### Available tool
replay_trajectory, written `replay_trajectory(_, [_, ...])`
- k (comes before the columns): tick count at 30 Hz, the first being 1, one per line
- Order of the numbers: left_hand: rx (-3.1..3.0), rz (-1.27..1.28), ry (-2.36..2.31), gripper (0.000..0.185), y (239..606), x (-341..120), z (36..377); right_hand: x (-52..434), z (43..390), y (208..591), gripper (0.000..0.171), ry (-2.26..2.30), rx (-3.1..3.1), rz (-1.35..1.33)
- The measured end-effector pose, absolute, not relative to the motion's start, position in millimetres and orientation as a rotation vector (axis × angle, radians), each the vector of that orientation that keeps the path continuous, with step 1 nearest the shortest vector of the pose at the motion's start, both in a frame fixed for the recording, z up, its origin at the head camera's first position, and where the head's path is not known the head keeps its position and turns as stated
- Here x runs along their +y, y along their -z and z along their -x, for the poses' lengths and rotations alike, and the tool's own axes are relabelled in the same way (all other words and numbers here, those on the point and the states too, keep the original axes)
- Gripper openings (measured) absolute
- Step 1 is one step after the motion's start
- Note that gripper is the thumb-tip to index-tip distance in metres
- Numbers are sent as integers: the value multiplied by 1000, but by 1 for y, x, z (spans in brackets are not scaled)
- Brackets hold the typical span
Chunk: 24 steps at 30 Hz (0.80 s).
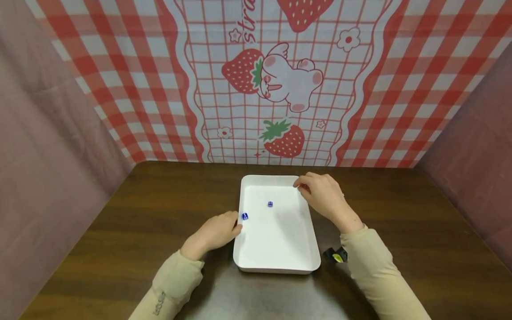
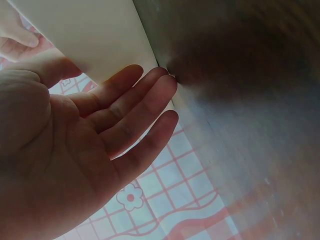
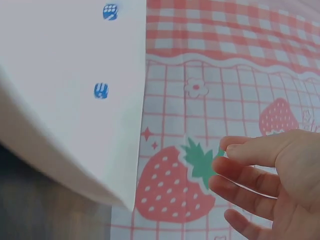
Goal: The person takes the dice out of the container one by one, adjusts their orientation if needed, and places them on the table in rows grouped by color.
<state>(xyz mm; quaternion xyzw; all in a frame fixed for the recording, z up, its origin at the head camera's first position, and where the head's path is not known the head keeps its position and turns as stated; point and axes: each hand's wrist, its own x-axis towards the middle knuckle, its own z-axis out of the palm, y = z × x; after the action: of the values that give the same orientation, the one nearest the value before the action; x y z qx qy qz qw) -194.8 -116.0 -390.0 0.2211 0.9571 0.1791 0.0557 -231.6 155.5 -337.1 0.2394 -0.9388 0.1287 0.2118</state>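
Observation:
A white rectangular tray (image 1: 312, 249) lies on the dark wooden table (image 1: 140, 213). Two small blue dice sit in it: one (image 1: 245, 216) by the left rim, the other (image 1: 270, 204) nearer the middle. My left hand (image 1: 236, 224) lies flat beside the tray with straight fingers (image 2: 150, 95) touching its left wall (image 2: 100, 35). My right hand (image 1: 302, 186) hovers at the tray's far right corner, its fingers (image 3: 240, 182) loosely curled and holding nothing. The right wrist view shows the tray (image 3: 60, 110) with both dice (image 3: 101, 91) (image 3: 110, 11).
A red-checked strawberry and rabbit backdrop (image 1: 276, 84) closes off the far side. Pinkish cloth walls stand at the left (image 1: 48, 155) and right (image 1: 476, 151). A small black and yellow object (image 1: 335, 255) sits by my right wrist.

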Motion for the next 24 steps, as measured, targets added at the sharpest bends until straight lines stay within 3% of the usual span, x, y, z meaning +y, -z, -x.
replay_trajectory(24, [2932,-692,-536,18,391,-115,194,106,241,343,11,-298,-2615,-783])
